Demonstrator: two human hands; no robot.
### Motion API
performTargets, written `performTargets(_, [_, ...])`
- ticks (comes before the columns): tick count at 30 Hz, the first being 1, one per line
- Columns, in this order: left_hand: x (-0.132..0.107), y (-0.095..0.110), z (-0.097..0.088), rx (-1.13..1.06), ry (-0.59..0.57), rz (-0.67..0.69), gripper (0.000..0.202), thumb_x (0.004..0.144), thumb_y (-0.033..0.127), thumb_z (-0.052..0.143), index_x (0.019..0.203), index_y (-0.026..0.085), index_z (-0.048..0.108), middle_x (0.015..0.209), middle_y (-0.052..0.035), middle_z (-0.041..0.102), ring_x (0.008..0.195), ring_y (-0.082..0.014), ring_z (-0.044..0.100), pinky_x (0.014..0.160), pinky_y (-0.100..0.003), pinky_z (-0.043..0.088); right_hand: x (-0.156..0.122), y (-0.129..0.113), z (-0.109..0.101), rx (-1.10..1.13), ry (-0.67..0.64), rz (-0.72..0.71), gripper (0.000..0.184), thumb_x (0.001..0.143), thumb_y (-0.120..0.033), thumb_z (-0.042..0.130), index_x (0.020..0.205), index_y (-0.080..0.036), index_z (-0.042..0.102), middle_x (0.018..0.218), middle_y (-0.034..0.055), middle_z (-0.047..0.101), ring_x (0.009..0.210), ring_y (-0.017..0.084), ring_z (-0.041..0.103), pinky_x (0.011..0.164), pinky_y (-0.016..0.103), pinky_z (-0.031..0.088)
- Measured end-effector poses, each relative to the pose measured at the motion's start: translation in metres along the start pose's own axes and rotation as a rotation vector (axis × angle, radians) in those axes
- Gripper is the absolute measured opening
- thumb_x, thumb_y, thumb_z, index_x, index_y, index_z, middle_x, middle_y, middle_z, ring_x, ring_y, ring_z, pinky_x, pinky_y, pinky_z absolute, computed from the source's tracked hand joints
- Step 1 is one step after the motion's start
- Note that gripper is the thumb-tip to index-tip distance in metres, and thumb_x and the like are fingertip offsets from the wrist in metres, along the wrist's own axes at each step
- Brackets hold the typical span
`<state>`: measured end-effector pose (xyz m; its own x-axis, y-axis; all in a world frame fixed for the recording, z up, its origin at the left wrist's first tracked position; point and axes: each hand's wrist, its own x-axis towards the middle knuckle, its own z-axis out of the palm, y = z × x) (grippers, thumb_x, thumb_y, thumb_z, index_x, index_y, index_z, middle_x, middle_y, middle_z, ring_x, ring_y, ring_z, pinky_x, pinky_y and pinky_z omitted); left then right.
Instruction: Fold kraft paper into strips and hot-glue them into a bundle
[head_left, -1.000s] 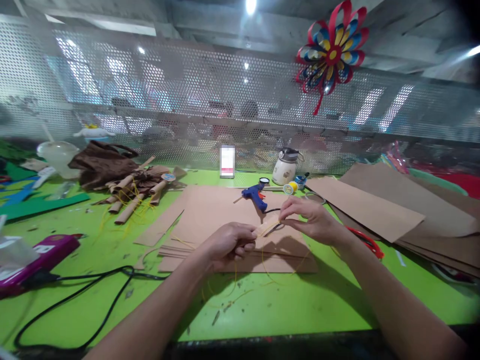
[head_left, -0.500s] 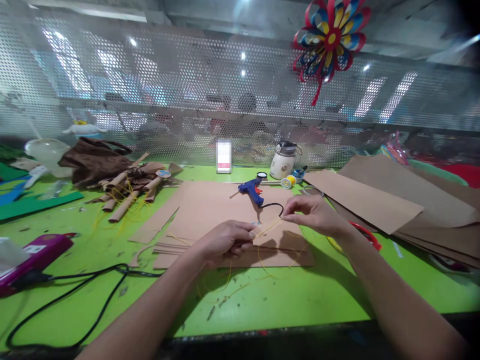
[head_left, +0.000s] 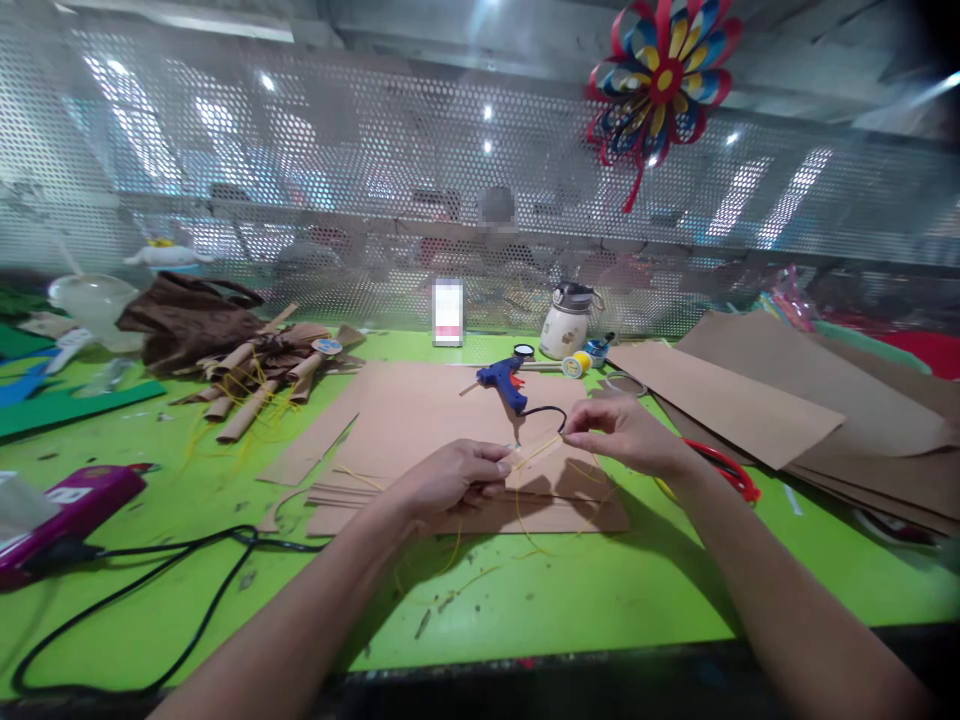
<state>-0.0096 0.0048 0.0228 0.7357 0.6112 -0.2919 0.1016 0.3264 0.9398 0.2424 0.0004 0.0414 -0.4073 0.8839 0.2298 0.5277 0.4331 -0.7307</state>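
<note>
Clutter fills the left end of the bright green tabletop [head_left: 600,590]. A glossy magenta box [head_left: 79,497] lies near the edge, and a black power cable [head_left: 172,575] loops past it. Farther back are a dark green foam sheet [head_left: 75,405], a cloudy white plastic cup [head_left: 94,298], a crumpled brown cloth bag [head_left: 187,320] and a heap of rolled brown paper tubes [head_left: 251,385] tangled with yellow strands.

A stack of flat brown cardboard sheets [head_left: 420,410] lies in the middle. The left hand [head_left: 450,480] rests over its near edge, with thumb and fingertips closed tightly on one end of a thin pale yellowish strip [head_left: 538,451]. The strip runs up and to the right, just above the cardboard, between the two hands. Loose yellow threads trail under it onto the table.

Behind the strip a blue hot glue gun [head_left: 501,380] lies on the cardboard, and a white-and-red upright card [head_left: 448,312] stands near the mesh wall.

The right hand [head_left: 622,432] pinches the strip's other end between thumb and forefinger, with the other fingers loosely curled.

Beyond the right hand are a white ceramic jar [head_left: 568,328] and a small yellow spool [head_left: 576,366]. Red looped handles [head_left: 724,468] show beside the right wrist. Large tan paper sheets [head_left: 750,400] overlap at the far right. A red, blue and yellow paper pinwheel [head_left: 661,72] hangs above.
</note>
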Motion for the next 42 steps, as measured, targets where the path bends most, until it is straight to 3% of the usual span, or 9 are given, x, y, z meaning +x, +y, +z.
performTargets(4, [0.001, -0.001, -0.001, -0.037, -0.008, -0.021, 0.018, 0.076, 0.027, 0.059, 0.087, 0.015, 0.052, 0.058, 0.0081, 0.03, 0.047, -0.0042, 0.014, 0.045, -0.023, 0.005, -0.001, -0.008, -0.001, -0.11, 0.017, -0.123, 0.002, 0.078, -0.019, 0.058, 0.079, -0.019, 0.06, 0.085, 0.0034, 0.06, 0.08, 0.016, 0.055, 0.075, 0.031, 0.045])
performTargets(11, [0.0, -0.001, -0.004, -0.043, -0.035, -0.007, 0.017, 0.077, 0.026, 0.057, 0.087, 0.014, 0.053, 0.059, 0.0071, 0.032, 0.047, -0.0036, 0.016, 0.045, -0.023, 0.005, -0.01, -0.014, -0.005, -0.154, 0.158, -0.252, 0.017, 0.073, -0.003, 0.05, 0.071, -0.019, 0.052, 0.081, 0.0018, 0.052, 0.084, 0.017, 0.052, 0.08, 0.034, 0.042])
performTargets(14, [0.001, 0.0, -0.004, -0.042, -0.047, -0.007, 0.017, 0.076, 0.026, 0.057, 0.087, 0.014, 0.053, 0.058, 0.0074, 0.032, 0.045, -0.0033, 0.015, 0.044, -0.023, 0.005, -0.012, -0.02, -0.004, -0.15, 0.163, -0.279, 0.018, 0.077, -0.005, 0.048, 0.072, -0.019, 0.056, 0.082, 0.0028, 0.054, 0.085, 0.017, 0.053, 0.078, 0.034, 0.043])
performTargets(19, [0.0, 0.001, -0.003, -0.048, -0.054, -0.003, 0.015, 0.075, 0.025, 0.057, 0.086, 0.014, 0.054, 0.057, 0.0075, 0.032, 0.045, -0.0037, 0.016, 0.044, -0.022, 0.005, -0.011, -0.034, 0.006, -0.282, 0.061, -0.342, 0.014, 0.078, -0.013, 0.059, 0.09, -0.02, 0.059, 0.095, 0.0061, 0.053, 0.095, 0.02, 0.05, 0.084, 0.037, 0.042])
performTargets(24, [-0.001, 0.001, -0.001, -0.031, -0.058, -0.01, 0.015, 0.076, 0.025, 0.054, 0.086, 0.014, 0.055, 0.057, 0.0073, 0.032, 0.045, -0.0036, 0.016, 0.044, -0.022, 0.005, -0.009, -0.031, 0.014, -0.331, 0.092, -0.345, 0.003, 0.082, -0.018, 0.059, 0.081, -0.019, 0.061, 0.087, 0.0055, 0.05, 0.087, 0.019, 0.049, 0.076, 0.035, 0.044])
performTargets(33, [-0.004, 0.004, -0.002, -0.019, -0.063, -0.016, 0.014, 0.074, 0.025, 0.055, 0.084, 0.014, 0.053, 0.056, 0.0071, 0.034, 0.044, -0.0035, 0.019, 0.043, -0.021, 0.005, -0.008, -0.028, 0.013, -0.294, 0.036, -0.397, 0.009, 0.084, -0.019, 0.057, 0.089, -0.02, 0.064, 0.085, 0.0056, 0.054, 0.084, 0.018, 0.051, 0.071, 0.033, 0.044])
performTargets(38, [-0.004, 0.004, -0.001, -0.004, -0.075, -0.011, 0.016, 0.075, 0.024, 0.052, 0.088, 0.014, 0.054, 0.056, 0.0072, 0.032, 0.045, -0.0042, 0.017, 0.043, -0.022, 0.006, -0.008, -0.025, 0.014, -0.29, 0.068, -0.423, 0.01, 0.083, -0.018, 0.058, 0.088, -0.02, 0.067, 0.082, 0.0051, 0.053, 0.081, 0.018, 0.051, 0.067, 0.032, 0.044])
performTargets(42, [-0.004, 0.004, 0.003, -0.009, -0.034, -0.006, 0.013, 0.077, 0.029, 0.05, 0.075, 0.017, 0.046, 0.055, 0.0071, 0.031, 0.045, -0.0053, 0.017, 0.043, -0.023, 0.006, -0.007, -0.024, 0.015, -0.262, 0.085, -0.409, 0.012, 0.085, -0.018, 0.056, 0.089, -0.021, 0.067, 0.08, 0.005, 0.054, 0.079, 0.018, 0.051, 0.066, 0.032, 0.045])
